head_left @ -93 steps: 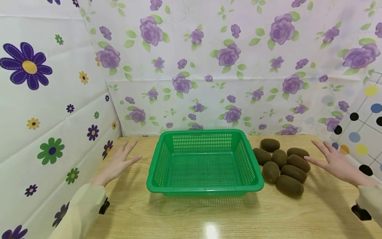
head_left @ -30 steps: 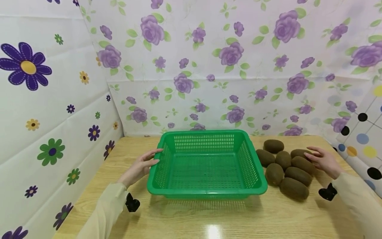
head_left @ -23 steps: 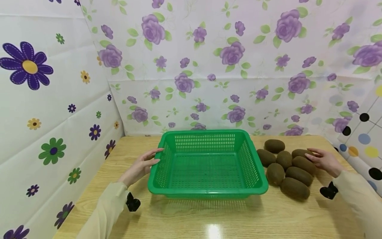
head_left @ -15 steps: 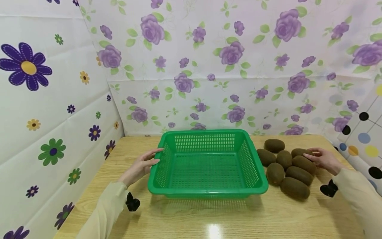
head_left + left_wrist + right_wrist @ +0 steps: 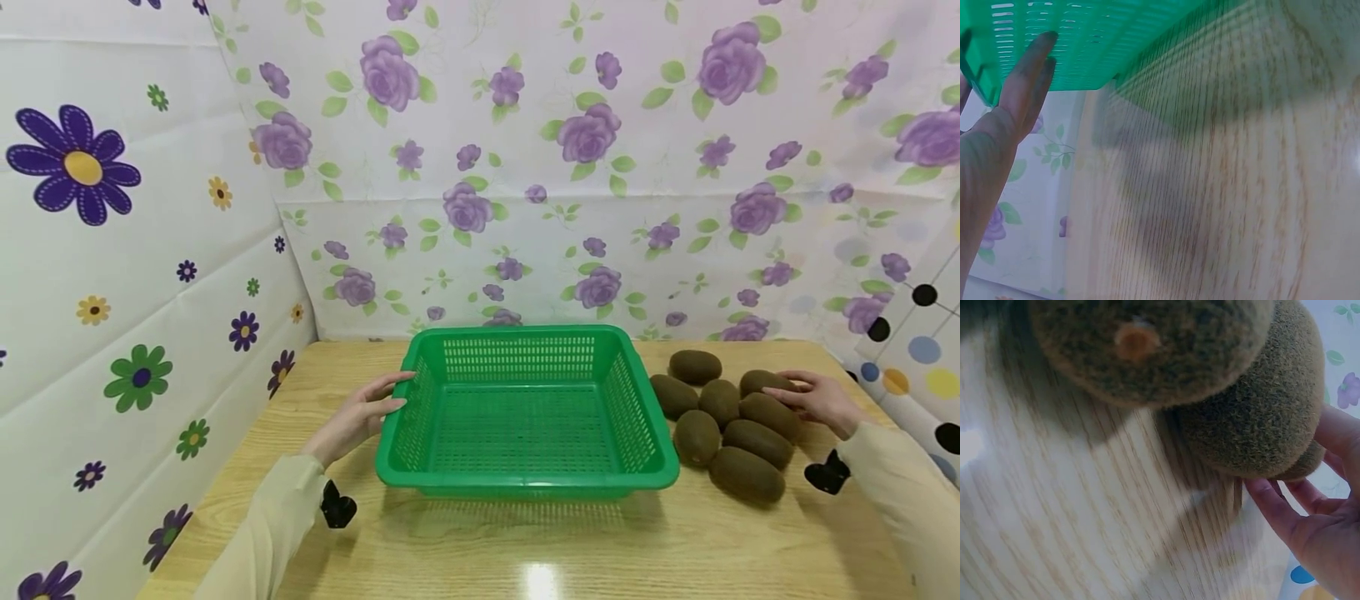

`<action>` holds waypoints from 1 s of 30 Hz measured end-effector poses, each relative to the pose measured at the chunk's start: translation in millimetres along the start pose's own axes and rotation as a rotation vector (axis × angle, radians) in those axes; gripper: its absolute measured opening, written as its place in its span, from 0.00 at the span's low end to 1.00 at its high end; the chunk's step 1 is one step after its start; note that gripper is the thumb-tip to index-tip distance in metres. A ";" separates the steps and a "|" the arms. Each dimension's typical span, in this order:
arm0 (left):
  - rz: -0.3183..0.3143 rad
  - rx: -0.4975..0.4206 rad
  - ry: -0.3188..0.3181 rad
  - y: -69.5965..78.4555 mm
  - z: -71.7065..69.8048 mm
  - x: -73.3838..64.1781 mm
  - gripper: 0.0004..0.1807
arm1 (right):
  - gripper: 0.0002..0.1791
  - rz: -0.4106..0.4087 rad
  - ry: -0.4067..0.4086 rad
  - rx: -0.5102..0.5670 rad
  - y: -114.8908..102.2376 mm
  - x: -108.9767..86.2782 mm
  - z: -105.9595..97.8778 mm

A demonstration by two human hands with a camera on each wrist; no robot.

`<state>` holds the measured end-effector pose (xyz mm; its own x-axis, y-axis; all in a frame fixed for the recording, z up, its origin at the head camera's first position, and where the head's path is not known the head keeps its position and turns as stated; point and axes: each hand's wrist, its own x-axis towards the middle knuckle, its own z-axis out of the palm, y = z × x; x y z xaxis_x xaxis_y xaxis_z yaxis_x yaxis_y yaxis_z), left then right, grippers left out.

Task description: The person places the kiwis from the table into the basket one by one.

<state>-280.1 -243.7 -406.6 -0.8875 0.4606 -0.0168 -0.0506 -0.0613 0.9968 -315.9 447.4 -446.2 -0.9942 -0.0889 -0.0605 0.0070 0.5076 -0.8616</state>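
Note:
A green plastic basket (image 5: 525,481) with slotted walls stands in the middle of the table with nothing inside. My left hand (image 5: 358,418) grips its left rim; in the left wrist view two fingers (image 5: 1027,81) lie along the outer wall. To the basket's right, several brown fuzzy kiwis (image 5: 748,475) lie grouped together. At the back right of that group my right hand (image 5: 823,403) holds the rearmost right kiwi (image 5: 761,382), thumb on its near side. In the right wrist view, fingers (image 5: 1272,503) curl beneath the fruit, partly hidden by a nearer kiwi (image 5: 1247,419).
The wooden table (image 5: 465,558) extends in front of the basket. A purple-flowered sheet (image 5: 517,242) hangs behind it, and a daisy-print sheet (image 5: 202,250) stands along the left. A dotted sheet (image 5: 911,367) borders the right. Black wrist cameras (image 5: 337,506) sit below both wrists.
Both hands, earlier raised apart at the sides, have moved inward: the left onto the basket's rim, the right onto the kiwi. The basket and kiwis keep their places.

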 end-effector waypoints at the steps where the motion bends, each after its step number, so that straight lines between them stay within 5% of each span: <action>1: 0.000 0.002 -0.002 -0.4 0.2 0.5 0.29 | 0.37 -0.001 0.006 0.003 1.6 0.3 -2.0; 7: -0.009 -0.001 -0.007 1.2 2.5 0.8 0.28 | 0.37 -0.005 0.056 0.078 6.4 1.8 -15.9; 16: -0.001 0.018 -0.016 13.5 8.1 -6.6 0.29 | 0.41 -0.049 0.089 0.006 -41.0 -15.1 -9.8; 30: 0.003 0.019 -0.001 -3.1 -3.2 1.0 0.28 | 0.40 -0.132 0.075 -0.117 -105.7 -20.8 17.6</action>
<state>-282.3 -245.8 -410.0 -0.8872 0.4612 -0.0134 -0.0392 -0.0463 0.9982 -294.0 380.5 -362.7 -0.9909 -0.0992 0.0911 -0.1324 0.5927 -0.7945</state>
